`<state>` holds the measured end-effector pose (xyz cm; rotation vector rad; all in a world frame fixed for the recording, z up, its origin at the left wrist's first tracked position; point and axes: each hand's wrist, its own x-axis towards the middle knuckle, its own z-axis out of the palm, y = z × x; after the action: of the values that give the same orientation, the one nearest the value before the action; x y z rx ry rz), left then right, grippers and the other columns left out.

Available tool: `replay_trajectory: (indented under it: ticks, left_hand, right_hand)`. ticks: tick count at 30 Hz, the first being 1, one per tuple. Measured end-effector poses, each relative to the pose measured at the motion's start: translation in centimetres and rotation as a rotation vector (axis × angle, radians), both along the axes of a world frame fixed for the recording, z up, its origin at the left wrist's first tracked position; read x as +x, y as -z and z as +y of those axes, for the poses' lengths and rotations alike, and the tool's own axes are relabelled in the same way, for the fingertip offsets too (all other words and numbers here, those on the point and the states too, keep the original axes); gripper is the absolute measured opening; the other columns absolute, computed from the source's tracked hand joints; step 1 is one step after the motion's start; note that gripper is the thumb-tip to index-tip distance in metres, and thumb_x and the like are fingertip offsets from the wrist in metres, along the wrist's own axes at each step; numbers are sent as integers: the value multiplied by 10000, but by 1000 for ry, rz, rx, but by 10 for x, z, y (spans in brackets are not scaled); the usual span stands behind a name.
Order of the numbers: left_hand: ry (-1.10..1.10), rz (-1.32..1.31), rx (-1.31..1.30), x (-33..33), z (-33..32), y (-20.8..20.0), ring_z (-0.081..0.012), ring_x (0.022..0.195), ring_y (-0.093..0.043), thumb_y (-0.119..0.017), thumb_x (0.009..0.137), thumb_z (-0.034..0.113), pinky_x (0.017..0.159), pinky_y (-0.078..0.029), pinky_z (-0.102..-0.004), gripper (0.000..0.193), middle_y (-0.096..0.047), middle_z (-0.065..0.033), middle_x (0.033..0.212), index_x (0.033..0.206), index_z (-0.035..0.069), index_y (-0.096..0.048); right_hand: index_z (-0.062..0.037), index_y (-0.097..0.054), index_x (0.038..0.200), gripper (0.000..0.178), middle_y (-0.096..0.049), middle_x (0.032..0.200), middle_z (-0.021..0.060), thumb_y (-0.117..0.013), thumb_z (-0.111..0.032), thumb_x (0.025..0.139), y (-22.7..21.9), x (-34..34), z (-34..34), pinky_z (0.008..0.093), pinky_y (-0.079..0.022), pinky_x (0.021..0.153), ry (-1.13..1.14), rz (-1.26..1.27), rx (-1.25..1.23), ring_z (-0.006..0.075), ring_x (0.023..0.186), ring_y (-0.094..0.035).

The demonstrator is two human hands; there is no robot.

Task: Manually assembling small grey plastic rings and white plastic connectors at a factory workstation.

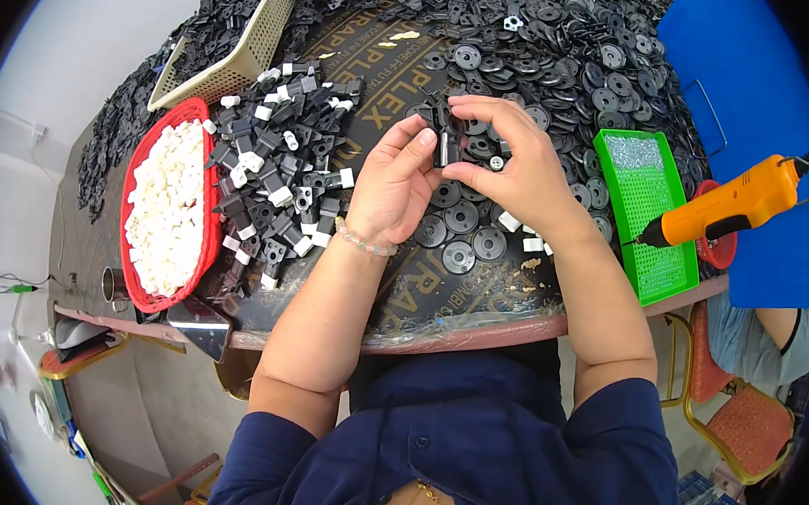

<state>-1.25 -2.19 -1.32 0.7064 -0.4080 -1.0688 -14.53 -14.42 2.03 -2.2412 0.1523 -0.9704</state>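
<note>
A small black plastic part [448, 145] is held upright between both hands above the middle of the table. My left hand [392, 182] grips its left side with thumb and fingers. My right hand [516, 157] curls round its right side, the index finger at the top and the thumb lower down. Fingers hide some of the part. Beneath my right hand lie black round discs [461, 217] with holes in the centre. Left of my left hand is a heap of black parts with white pieces fitted on them [284, 164].
A red basket [207, 229] of small white pieces stands at the left, with a cream crate [267, 41] of black parts behind. At right, an orange electric screwdriver [736, 203] hangs over a green tray [607, 178] of small metal screws. A blue bin [762, 109] stands beyond.
</note>
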Motion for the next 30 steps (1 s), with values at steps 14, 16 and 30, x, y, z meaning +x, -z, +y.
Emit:
replay_trajectory:
  ticks: [14, 16, 30]
  left_hand:
    - [63, -348, 99, -6, 5, -6, -166, 1024, -647, -584, 964, 46, 843, -530, -274, 329, -657, -69, 1103, 1278, -32, -529]
    - [53, -430, 112, -12, 1, -10, -130, 965, -646, -589, 958, 35, 802, -521, -248, 334, -658, -54, 1085, 1276, -45, -524]
    - [-113, -765, 233, -13, 3, -4, -61, 761, -627, -686, 903, 52, 692, -522, -211, 247, -679, -21, 890, 1122, -52, -638]
  right_hand:
    - [-13, -639, 1147, 342, -638, 1233, 95, -720, -129, 836, -4, -6, -5, 357, -474, 954, -70, 37, 324, 198, 1089, -611]
    - [2, -653, 1132, 275, -636, 1225, 98, -670, -146, 901, 3, -6, -15, 332, -477, 942, -63, 28, 384, 172, 1069, -603]
    - [22, -667, 985, 218, -637, 838, -27, -667, -190, 936, -4, -14, -17, 214, -452, 693, -71, 207, 541, 37, 793, -552]
